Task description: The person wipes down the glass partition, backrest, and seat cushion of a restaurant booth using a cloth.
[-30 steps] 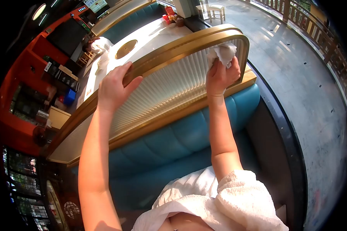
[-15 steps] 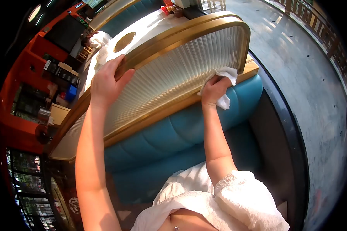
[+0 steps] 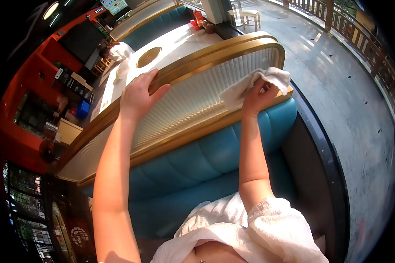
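Observation:
A white cloth [image 3: 274,76] is bunched in my right hand [image 3: 259,98], with part of it spread to the left against the ribbed glass panel [image 3: 193,94]. The fingers are curled into the fabric near the panel's right end. My left hand [image 3: 138,96] rests at the gold frame [image 3: 215,55] on top of the partition, fingers stretched along it and thumb held apart. Below the panel runs a wooden ledge [image 3: 184,135], above the teal padded backrest [image 3: 197,151] of a bench.
Behind the partition stands a white table [image 3: 180,39] with a round gold inset [image 3: 148,57] and red containers [image 3: 197,19] at its far end. A person in white [image 3: 120,51] is beyond its left side. Grey floor [image 3: 329,87] and a railing [image 3: 355,33] lie to the right.
My right hand has moved slightly right and lifted the cloth, which now opens out more to both sides. The view has shifted a little; my left hand stays at the frame.

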Available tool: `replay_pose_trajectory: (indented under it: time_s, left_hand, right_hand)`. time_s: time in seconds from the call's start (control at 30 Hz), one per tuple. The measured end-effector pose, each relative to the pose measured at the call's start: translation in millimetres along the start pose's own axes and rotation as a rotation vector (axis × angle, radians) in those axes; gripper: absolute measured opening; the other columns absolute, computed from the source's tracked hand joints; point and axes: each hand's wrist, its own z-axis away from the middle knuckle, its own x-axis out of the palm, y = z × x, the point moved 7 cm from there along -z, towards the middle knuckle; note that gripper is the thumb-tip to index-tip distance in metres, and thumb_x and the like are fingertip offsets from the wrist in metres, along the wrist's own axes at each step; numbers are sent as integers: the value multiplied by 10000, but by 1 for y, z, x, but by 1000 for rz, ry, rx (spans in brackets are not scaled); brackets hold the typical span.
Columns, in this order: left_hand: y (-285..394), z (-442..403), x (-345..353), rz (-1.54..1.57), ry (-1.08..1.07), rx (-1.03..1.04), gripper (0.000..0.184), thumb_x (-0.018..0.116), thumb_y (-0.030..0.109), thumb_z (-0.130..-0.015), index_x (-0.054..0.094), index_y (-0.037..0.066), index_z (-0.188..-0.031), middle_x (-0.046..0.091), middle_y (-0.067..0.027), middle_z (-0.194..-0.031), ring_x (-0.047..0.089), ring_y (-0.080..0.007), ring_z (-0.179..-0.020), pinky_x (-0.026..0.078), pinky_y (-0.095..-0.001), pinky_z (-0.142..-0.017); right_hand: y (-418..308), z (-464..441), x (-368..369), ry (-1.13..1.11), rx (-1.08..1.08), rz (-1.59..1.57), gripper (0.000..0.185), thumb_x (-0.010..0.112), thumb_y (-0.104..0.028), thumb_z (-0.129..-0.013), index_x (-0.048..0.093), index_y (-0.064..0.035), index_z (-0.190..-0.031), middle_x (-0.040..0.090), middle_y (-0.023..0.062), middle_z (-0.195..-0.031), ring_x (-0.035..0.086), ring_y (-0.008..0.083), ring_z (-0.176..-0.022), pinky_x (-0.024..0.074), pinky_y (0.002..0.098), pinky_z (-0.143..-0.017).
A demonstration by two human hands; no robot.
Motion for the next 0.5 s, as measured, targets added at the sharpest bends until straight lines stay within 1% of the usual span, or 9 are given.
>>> replay_pose_trajectory:
  time_s: [0.07, 0.17, 0.2, 0.23, 0.27, 0.3, 0.37, 0.47, 0.5]
  left_hand:
    - [0, 1, 0, 1, 5, -7, 516, 569, 473, -839, 550, 86, -1179, 618, -112, -1040, 587, -284, -952, 473, -364, -805]
    - [-2, -2, 0, -12, 2, -8, 518, 571, 472, -837, 550, 77, -1172, 622, -112, -1023, 590, -287, -944, 474, -367, -797]
    - [0, -1, 0, 15, 0, -4, 519, 572, 473, -835, 553, 74, -1167, 623, -112, -1020, 593, -288, -936, 476, -367, -793]
    - [1, -1, -1, 39, 1, 4, 520, 573, 474, -834, 555, 70, -1161, 623, -112, -1017, 596, -288, -928, 477, -366, -789]
    - [-1, 1, -2, 28, -2, -5, 520, 573, 474, -834, 555, 70, -1161, 623, -112, -1017, 596, -288, -928, 477, -366, -789]
    - [-1, 1, -4, 22, 29, 6, 535, 589, 493, -814, 570, 63, -1133, 631, -101, -993, 603, -280, -903, 483, -368, -776]
    - [-2, -1, -7, 0, 73, 19, 552, 605, 513, -795, 584, 57, -1104, 639, -89, -968, 609, -271, -878, 488, -369, -762]
    - [0, 1, -3, 74, 21, 11, 528, 580, 478, -830, 564, 52, -1141, 626, -126, -991, 607, -291, -895, 477, -359, -767]
    - [-3, 1, -2, 74, 19, 1, 528, 580, 478, -830, 564, 52, -1141, 626, -126, -991, 607, -291, -895, 477, -359, -767]
  right_hand:
    - [-1, -48, 12, 35, -109, 90, 148, 548, -119, -891, 507, 16, -936, 485, 118, -853, 500, 231, -717, 419, 351, -646]
    - [-4, -24, 32, 79, -145, 49, 143, 542, -109, -892, 503, 6, -967, 476, 110, -879, 488, 216, -723, 418, 355, -653]
    - [-21, 4, 42, -60, -80, -28, 143, 545, -90, -879, 498, 8, -972, 478, 117, -859, 479, 227, -744, 412, 368, -656]
    - [-39, 39, 49, -124, -224, 55, 149, 575, -67, -837, 519, -17, -966, 506, 121, -861, 498, 261, -750, 424, 381, -677]
    - [-88, 108, 59, -324, -580, 80, 131, 614, -52, -784, 563, -51, -904, 532, 116, -855, 521, 290, -749, 439, 380, -690]
    - [-83, 136, 61, -402, -308, -134, 135, 637, -45, -714, 597, -81, -838, 554, 106, -872, 543, 295, -736, 449, 373, -697]
    - [-106, 155, 60, -638, -786, -70, 111, 633, -39, -666, 571, -60, -757, 549, 110, -855, 540, 291, -729, 447, 369, -662]
    - [-96, 100, 62, -533, -807, 23, 132, 625, -41, -637, 531, -39, -729, 546, 123, -859, 539, 289, -732, 444, 385, -629]
    - [-81, 69, 63, -406, -677, -35, 142, 621, -30, -639, 494, -32, -702, 543, 138, -860, 538, 297, -728, 440, 392, -604]
